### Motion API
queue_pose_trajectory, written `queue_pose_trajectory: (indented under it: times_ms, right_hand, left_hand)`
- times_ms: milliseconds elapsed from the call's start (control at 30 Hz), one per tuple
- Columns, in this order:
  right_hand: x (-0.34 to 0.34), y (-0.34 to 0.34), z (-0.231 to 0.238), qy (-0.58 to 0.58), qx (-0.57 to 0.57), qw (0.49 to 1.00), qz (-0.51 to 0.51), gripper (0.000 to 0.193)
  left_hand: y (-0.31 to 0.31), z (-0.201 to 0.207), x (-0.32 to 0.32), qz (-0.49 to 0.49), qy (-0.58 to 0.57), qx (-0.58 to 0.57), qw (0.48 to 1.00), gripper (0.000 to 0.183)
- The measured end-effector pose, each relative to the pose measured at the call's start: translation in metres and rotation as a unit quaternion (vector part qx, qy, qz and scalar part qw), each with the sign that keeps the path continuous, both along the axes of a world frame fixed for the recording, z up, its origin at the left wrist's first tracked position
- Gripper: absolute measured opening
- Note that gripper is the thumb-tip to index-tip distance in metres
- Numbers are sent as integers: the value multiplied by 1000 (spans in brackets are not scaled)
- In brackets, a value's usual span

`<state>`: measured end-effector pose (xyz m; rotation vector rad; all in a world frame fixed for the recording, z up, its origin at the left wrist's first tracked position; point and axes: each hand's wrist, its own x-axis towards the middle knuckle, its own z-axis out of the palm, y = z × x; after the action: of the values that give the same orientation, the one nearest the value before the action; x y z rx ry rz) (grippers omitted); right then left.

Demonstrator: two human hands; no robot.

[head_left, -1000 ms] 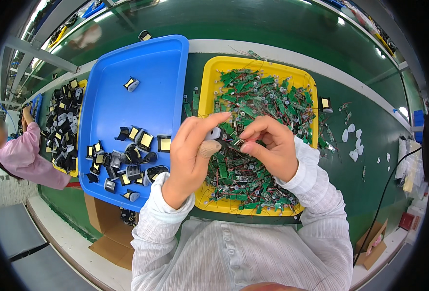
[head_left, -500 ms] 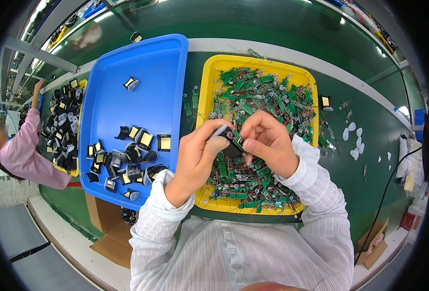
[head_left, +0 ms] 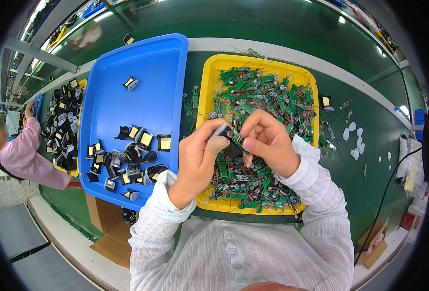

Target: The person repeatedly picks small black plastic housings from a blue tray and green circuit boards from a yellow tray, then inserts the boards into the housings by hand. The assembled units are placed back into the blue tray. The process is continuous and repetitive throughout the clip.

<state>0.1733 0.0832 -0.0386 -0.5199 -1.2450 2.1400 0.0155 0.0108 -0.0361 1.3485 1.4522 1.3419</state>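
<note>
Above the yellow tray (head_left: 206,77), my left hand (head_left: 195,155) is closed around a small black plastic housing (head_left: 232,149) with a grey end. A tan cover wraps my left thumb. Thumb and fingers of my right hand (head_left: 272,143) pinch a small green circuit board (head_left: 237,139) at the housing's opening. Whether the board sits inside is hidden by my fingers. Beneath both hands, the tray holds a heap of green circuit boards (head_left: 258,186) with thin wires and small round clear parts.
To the left, a blue tray (head_left: 127,111) carries several black-and-grey housings (head_left: 146,140) with yellow pads. Beyond it lies another yellow tray (head_left: 74,172) heaped with housings, by a person in pink (head_left: 28,150). White oval pieces (head_left: 355,153) and a black cable (head_left: 380,203) are at right.
My hands stay almost in place, with slight finger movement at the board. On the far green belt, a small black housing has shifted left. The person in pink has lowered an arm.
</note>
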Motion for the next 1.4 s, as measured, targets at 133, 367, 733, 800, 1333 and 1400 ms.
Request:
queue_pose_trajectory:
  times_ms: [133,367,733,800,1333,1400]
  right_hand:
    - [0,0,-1,6,4,1000,3,16]
    - [1,1,3,-31,-8,999,26,15]
    - [-2,-8,8,-160,271,947,-60,11]
    - [-3,-10,11,-189,361,907,-111,11]
    - [-3,-11,7,-135,218,960,-116,8]
    - [-1,-11,8,-151,239,953,-113,8]
  left_hand:
    - [-1,0,0,-3,16,5,1000,28]
    - [0,6,-2,17,129,58,990,24]
    - [9,2,-6,-65,39,102,992,38]
    - [9,1,-5,-72,16,88,993,43]
    - [7,4,-8,-141,-143,6,980,50]
    - [7,8,-4,-135,-167,7,977,50]
